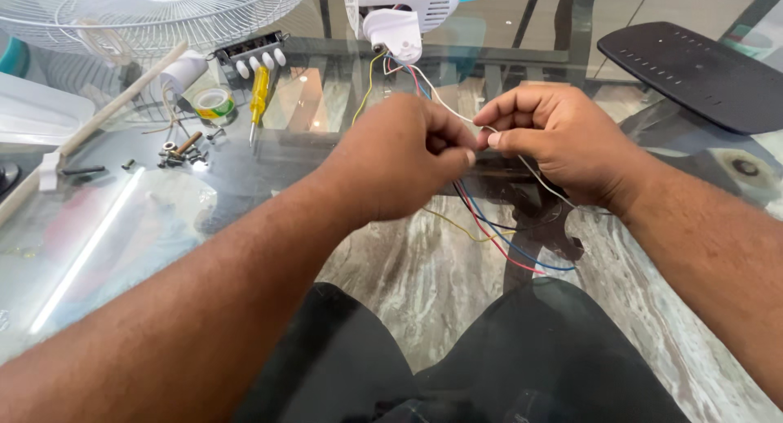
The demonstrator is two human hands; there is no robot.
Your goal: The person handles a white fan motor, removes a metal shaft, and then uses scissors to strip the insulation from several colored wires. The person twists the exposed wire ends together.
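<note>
Between both hands (477, 146), thin coloured wires (506, 243) trail, tangled.

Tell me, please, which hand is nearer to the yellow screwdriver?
Left. The left hand is just right of the yellow screwdriver; the right hand lies farther right, beyond the left.

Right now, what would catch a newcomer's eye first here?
Two bare hands meet mid-frame above a glass table: the left hand and right hand pinch thin coloured wires trailing from a white fan motor housing at the top. At upper left lie a white fan grille, a tape roll and a yellow screwdriver.
</note>
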